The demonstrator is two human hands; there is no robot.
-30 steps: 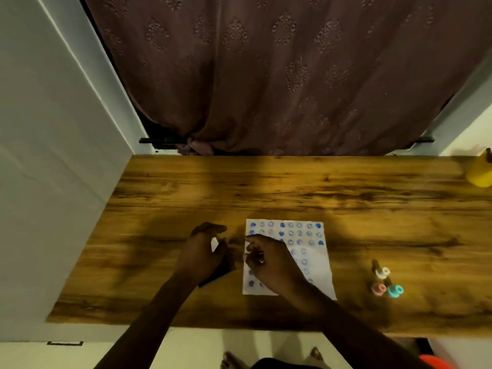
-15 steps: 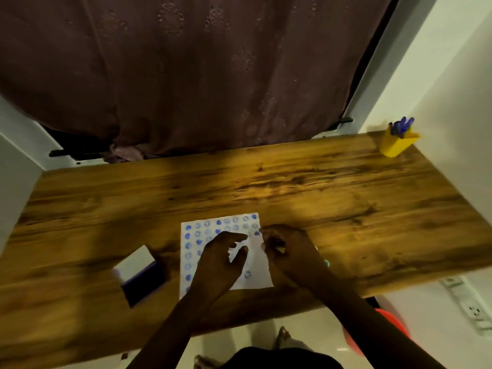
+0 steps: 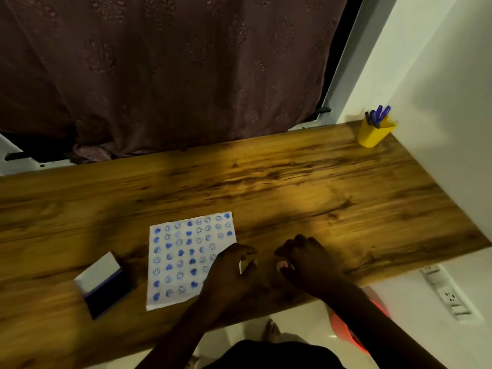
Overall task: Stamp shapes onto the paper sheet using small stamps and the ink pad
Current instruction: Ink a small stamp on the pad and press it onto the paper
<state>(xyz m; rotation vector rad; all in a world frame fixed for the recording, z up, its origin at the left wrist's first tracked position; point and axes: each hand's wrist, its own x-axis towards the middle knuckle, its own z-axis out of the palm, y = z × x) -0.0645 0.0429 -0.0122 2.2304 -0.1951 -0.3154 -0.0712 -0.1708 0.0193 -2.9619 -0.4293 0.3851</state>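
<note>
The white paper sheet (image 3: 183, 251) lies flat on the wooden desk (image 3: 292, 187), covered with rows of blue stamped faces and hearts. To its left the ink pad (image 3: 106, 291) sits with its white lid up and the dark pad showing. My left hand (image 3: 231, 275) rests over the sheet's right edge, fingers apart and holding nothing. My right hand (image 3: 308, 259) is on the desk just right of the sheet, fingers curled down. A small pinkish bit shows under its fingertips. The small stamps are hidden beneath that hand.
A yellow pen cup (image 3: 374, 133) with blue pens stands at the desk's far right corner by the white wall. A dark curtain (image 3: 173, 75) hangs behind the desk. An orange object (image 3: 343, 328) sits on the floor under the right edge.
The view swung left to right. My left hand left the ink pad and came onto the sheet's right edge. My right hand moved off the sheet to the desk on its right.
</note>
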